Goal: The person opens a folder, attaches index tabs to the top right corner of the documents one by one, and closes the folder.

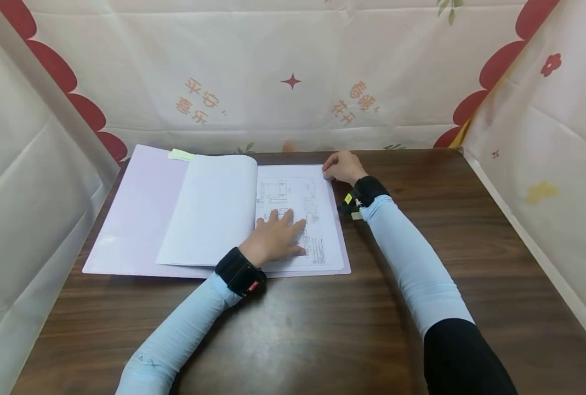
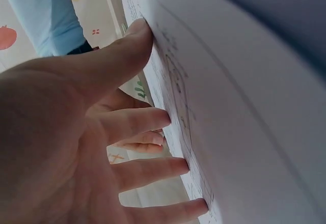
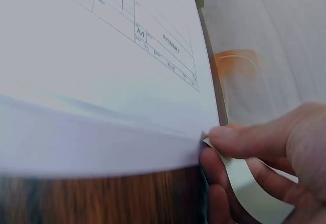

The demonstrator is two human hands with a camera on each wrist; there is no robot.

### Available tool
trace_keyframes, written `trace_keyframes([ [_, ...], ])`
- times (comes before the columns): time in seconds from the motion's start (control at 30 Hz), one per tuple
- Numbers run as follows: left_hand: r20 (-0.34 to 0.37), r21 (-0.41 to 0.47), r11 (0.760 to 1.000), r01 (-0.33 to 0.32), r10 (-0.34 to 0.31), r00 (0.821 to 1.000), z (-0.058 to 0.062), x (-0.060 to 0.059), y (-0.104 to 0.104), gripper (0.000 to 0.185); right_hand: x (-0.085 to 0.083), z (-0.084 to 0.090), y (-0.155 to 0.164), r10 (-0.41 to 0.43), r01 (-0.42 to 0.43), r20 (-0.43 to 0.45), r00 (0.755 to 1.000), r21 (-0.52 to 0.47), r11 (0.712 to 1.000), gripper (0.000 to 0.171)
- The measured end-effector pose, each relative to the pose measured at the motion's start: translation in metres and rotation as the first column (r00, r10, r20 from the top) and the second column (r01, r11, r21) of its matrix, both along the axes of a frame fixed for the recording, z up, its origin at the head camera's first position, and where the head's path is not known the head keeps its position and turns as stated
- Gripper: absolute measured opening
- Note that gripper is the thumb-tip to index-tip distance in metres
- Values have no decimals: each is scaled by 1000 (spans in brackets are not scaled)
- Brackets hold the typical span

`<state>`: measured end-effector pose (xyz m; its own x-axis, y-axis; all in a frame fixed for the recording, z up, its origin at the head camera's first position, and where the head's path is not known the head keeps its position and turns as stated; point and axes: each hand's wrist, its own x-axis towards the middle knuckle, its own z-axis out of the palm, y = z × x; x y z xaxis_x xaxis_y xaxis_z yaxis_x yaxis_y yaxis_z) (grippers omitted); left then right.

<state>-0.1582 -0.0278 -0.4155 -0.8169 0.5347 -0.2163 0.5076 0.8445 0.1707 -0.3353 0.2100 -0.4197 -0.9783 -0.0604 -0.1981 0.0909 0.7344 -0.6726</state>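
Lilac folder open, both hands on a drawing sheet

Lilac folder (image 1: 140,219) lay open across the frame's left-centre on a dark wooden table (image 1: 421,329). At centre, the left hand (image 1: 275,237) pressed flat, fingers spread, on the printed drawing sheet (image 1: 297,211). Upper right of centre, the right hand (image 1: 341,166) pinched that sheet's far corner.

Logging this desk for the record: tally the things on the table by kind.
Lilac folder, open: 1
Turned blank page: 1
Printed drawing sheet on top of the stack: 1
Pale yellow sticky tab: 1
Hands on the paper, left hand flat, right hand pinching a corner: 2
Total: 6
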Motion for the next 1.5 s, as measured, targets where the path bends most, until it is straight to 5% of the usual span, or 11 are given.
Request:
trace_keyframes([
  [0.3, -18, -17, 1000, -1, 1, 1000, 2, 1, 4, 78, -3, -1, -10, -124, 125, 14, 992, -83, 989, 13],
  [0.63, -14, -27, 1000, 4, -5, 1000, 3, -2, 5, 80, 4, 2, -14, -224, 226, 41, 974, -67, 972, 16],
  [1.5, -1, -23, 1000, -10, 10, 1000, 1, -3, 3, 80, -18, -6, -16, -215, 221, 71, 974, -79, 972, 18],
])
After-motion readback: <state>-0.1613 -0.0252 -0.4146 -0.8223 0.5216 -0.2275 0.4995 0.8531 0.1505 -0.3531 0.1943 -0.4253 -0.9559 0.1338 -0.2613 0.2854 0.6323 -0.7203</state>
